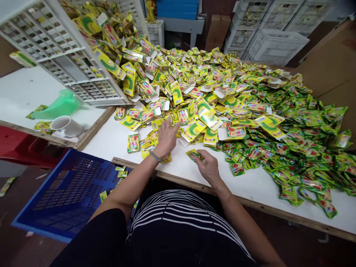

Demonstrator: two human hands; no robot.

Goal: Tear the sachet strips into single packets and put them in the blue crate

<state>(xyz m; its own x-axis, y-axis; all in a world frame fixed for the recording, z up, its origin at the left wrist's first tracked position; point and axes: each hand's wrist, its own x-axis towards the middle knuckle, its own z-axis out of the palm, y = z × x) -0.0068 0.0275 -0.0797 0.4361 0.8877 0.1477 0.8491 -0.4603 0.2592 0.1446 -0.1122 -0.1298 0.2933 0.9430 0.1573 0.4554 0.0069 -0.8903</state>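
My left hand (166, 138), a band on its wrist, reaches over the near edge of the pile with its fingers stretched out and slightly blurred; nothing shows in it. Beneath and beside it lie small yellow packets (148, 141) and a small upright-lying carton (133, 142). Closer to the table's front edge, my right hand (208, 165) pinches a small yellow-green packet (191, 154) between thumb and fingers. Ahead of both hands spreads a heap of yellow printed cartons (194, 130), several with open flaps. Green foil packets (300, 148) are heaped to the right.
A white crate (83, 74) tilts on its side at left, spilling cartons. Near it are a white mug (66, 126) and a green plastic scoop-like piece (62, 105). A blue crate (55, 200) stands below the wooden table edge (178, 177). Stacked white crates (275, 46) stand behind.
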